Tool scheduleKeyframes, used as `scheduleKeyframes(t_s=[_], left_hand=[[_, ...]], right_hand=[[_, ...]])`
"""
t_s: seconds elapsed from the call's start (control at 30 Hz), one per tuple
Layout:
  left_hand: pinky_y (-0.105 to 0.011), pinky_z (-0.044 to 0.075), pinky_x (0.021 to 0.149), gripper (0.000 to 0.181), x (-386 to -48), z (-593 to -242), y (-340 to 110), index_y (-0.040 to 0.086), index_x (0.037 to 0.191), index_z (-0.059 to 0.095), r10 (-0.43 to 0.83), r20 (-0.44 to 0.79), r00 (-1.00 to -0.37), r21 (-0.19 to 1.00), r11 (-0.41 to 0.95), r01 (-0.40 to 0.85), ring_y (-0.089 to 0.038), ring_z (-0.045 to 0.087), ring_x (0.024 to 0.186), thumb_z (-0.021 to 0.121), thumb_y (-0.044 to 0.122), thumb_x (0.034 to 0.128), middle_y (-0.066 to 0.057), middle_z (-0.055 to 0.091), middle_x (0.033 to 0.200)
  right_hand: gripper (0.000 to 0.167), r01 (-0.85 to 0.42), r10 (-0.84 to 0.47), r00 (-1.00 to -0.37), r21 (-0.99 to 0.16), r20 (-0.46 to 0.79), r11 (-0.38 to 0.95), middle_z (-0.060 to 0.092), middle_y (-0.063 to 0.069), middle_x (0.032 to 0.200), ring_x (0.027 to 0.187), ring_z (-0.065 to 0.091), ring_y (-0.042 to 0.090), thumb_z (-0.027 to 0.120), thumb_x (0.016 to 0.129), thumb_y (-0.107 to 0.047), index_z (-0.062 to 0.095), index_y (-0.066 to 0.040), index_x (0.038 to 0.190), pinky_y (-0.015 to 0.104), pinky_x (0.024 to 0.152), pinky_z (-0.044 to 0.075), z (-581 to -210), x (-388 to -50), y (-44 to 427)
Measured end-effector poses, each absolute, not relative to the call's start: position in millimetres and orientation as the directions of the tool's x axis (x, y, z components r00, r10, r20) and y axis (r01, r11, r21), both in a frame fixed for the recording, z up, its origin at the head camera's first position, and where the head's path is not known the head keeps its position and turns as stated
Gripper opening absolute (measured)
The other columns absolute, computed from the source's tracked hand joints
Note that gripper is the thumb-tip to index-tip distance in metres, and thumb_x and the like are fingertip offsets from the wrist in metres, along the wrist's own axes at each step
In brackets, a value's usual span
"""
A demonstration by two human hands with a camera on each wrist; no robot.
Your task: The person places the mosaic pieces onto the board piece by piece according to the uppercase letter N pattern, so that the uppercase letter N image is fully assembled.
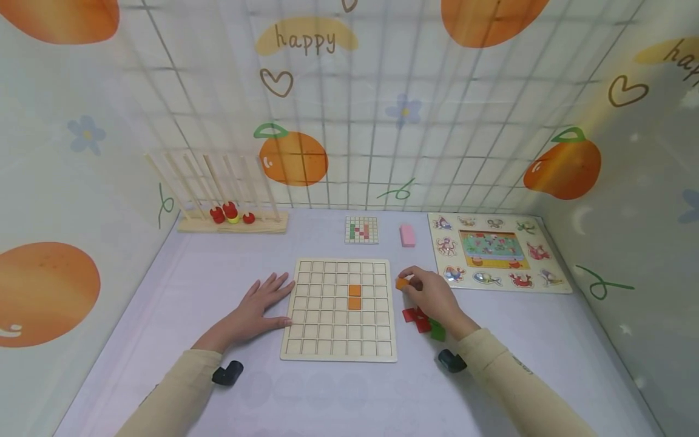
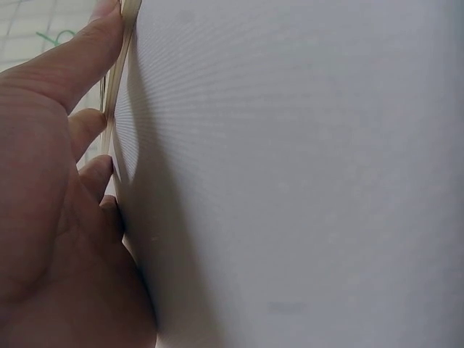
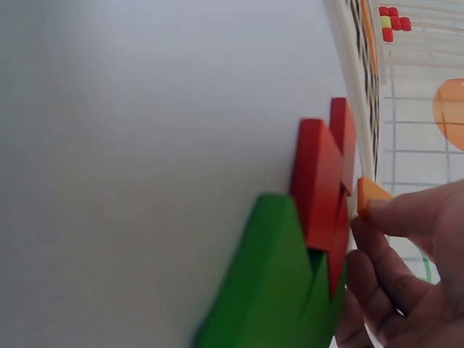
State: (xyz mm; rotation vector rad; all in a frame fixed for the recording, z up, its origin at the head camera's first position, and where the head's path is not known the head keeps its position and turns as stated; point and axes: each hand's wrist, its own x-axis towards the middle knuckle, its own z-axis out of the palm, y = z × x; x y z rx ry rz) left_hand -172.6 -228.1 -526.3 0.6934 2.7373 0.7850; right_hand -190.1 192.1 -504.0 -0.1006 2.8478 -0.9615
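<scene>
A wooden grid board [image 1: 322, 334] lies on the table with two orange squares [image 1: 355, 297] in adjoining cells, one above the other. My left hand [image 1: 256, 312] rests with spread fingers against the board's left edge; the left wrist view shows this hand [image 2: 65, 181] touching the board's side. Beyond the right edge, my right hand [image 1: 437, 300] pinches an orange tile [image 1: 401, 283] between thumb and fingers. In the right wrist view the hand [image 3: 413, 254] holds that orange tile [image 3: 368, 196] beside red tiles [image 3: 317, 181] and green tiles [image 3: 261, 283].
A small pattern card [image 1: 361, 230] and a pink block [image 1: 407, 235] lie behind the board. At the back left stands a peg rack [image 1: 235, 226] with red and yellow beads. A sea-animal puzzle board [image 1: 499, 252] lies at the back right.
</scene>
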Motion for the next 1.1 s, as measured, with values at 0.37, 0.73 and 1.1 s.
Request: scheduleKeyframes(t_s=[0.37,0.73,1.1], left_hand=[[-0.059,-0.001,0.124,0.09,-173,-527,-226,0.017,0.16,0.034,0.494,-0.077,-0.866,0.537,0.752,0.381,-0.037,0.007,0.156,0.073,0.055,0.088,-0.009,0.019,0.169],[-0.059,-0.001,0.124,0.09,-172,-526,-227,0.017,0.16,0.035,0.49,-0.07,-0.869,0.538,0.752,0.381,-0.037,0.007,0.156,0.074,0.054,0.0882,-0.01,0.019,0.169],[-0.059,-0.001,0.124,0.092,-174,-527,-228,0.018,0.16,0.034,0.486,-0.085,-0.87,0.533,0.76,0.373,-0.035,0.006,0.156,0.073,0.058,0.0869,-0.008,0.019,0.169]], right_hand=[[0.021,-0.032,-0.119,-0.988,-0.627,-0.097,0.778,0.072,0.002,0.102,0.088,0.062,0.02,0.069,0.098,-0.019,0.07,-0.023,0.118,0.037,0.081,0.058,-504,-186,197],[0.022,-0.065,-0.14,-0.988,-0.655,-0.062,0.753,0.072,0.0,0.107,0.089,0.061,0.019,0.07,0.097,-0.014,0.074,-0.024,0.116,0.036,0.08,0.056,-495,-173,190],[0.017,-0.072,-0.161,-0.985,-0.707,-0.059,0.704,0.071,-0.004,0.095,0.08,0.06,0.015,0.073,0.096,-0.017,0.072,-0.025,0.111,0.03,0.068,0.054,-494,-162,177]])
